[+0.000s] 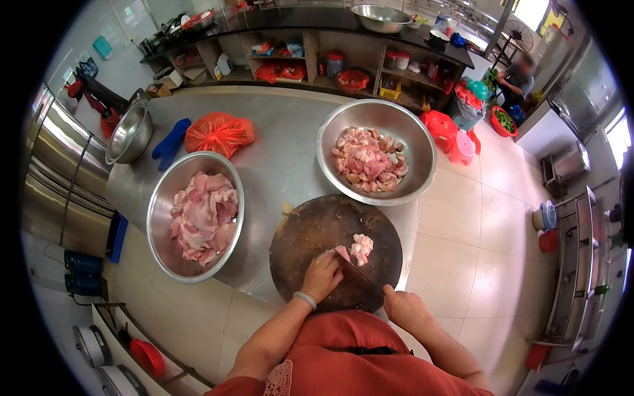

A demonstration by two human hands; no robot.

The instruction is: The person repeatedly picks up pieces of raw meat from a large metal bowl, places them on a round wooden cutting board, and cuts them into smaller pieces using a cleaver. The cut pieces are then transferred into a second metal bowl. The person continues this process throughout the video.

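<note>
On a round, dark wooden chopping board (312, 225), my left hand (322, 275) presses a small piece of raw meat (343, 253) with bent fingers. My right hand (406, 309) grips the handle of a knife (365, 277), whose blade lies at the meat beside my left fingertips. Just beyond the blade sits a little heap of cut meat (362, 248). A steel basin (155, 242) to the left holds large pieces of raw meat (204, 215). Past the board, to the right, another steel basin (423, 168) contains smaller chopped pieces (369, 161).
The steel table (277, 133) also bears a tied red plastic bag (219, 132), a blue glove (172, 143) and a tilted steel basin (132, 133). Red and pink plastic stools (438, 129) stand off its right side. Farther back, a person (517, 81) sits near a red basin of greens (504, 122).
</note>
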